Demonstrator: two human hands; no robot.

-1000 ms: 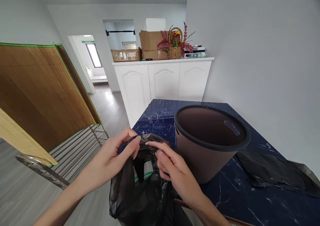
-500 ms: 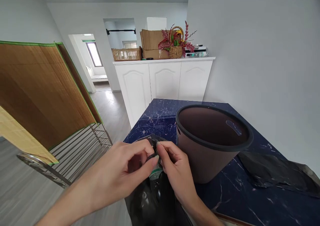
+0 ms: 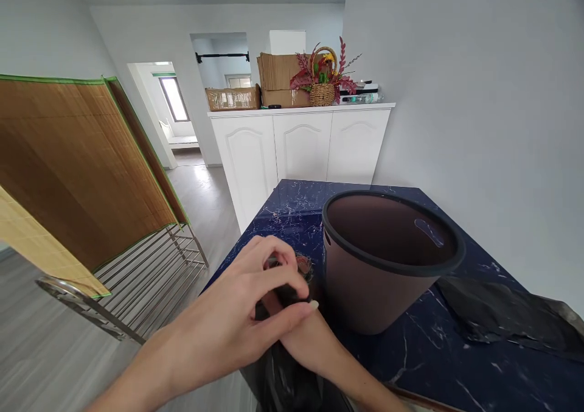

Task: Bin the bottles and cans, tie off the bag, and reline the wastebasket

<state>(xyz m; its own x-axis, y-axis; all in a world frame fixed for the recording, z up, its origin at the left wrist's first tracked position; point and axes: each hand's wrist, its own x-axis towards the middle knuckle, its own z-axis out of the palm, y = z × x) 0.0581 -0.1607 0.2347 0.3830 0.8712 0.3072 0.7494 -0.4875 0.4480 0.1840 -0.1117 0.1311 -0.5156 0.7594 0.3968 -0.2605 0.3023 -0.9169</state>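
A black plastic bag [image 3: 287, 378] hangs at the near edge of the dark blue marbled table. My left hand [image 3: 250, 302] curls round the bag's gathered neck, thumb and fingers pinching black plastic. Crossing beneath it, my right hand [image 3: 303, 333] reaches to the far side of the neck; its fingers are mostly hidden behind my left hand and the bag, so what they hold cannot be made out. Something clear and reddish shows just beyond my fingers. Right of both hands stands an upright brown bin [image 3: 369, 296] with a dark rim and an open top.
Another black plastic bag [image 3: 506, 314] lies flat on the blue table [image 3: 292, 199], right of the bin. Behind stands a white cabinet [image 3: 301, 144] with cardboard boxes [image 3: 233, 98] and a flower basket [image 3: 322, 94]. A metal rack [image 3: 150, 278] with bamboo mats [image 3: 77, 168] is at left.
My right hand has gone from beside my left hand to beneath and behind it. My left hand has shifted slightly right and up, and the bag's neck is now mostly covered.
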